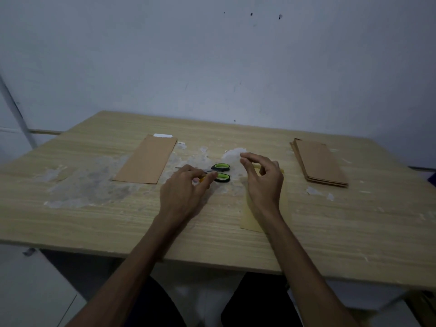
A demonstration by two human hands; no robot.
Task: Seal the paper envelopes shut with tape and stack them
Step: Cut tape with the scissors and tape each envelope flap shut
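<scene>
One brown paper envelope [146, 159] lies flat at the left of the wooden table [94, 223], with a white slip showing at its far end. A stack of brown envelopes [320, 161] sits at the right. A paler envelope [250, 220] lies under my right hand [262, 182], whose thumb and fingers curl round a thin yellowish strip [280, 170] that looks like tape. Green-handled scissors [220, 172] lie in the middle. My left hand [184, 194] curls its fingertips on a small yellow object [201, 180] by the scissor blades; most of that object is hidden.
Pale glue or tape residue [94, 182] and torn scraps mark the tabletop around the scissors and to the left. A grey wall stands behind the table. My legs are under its near edge.
</scene>
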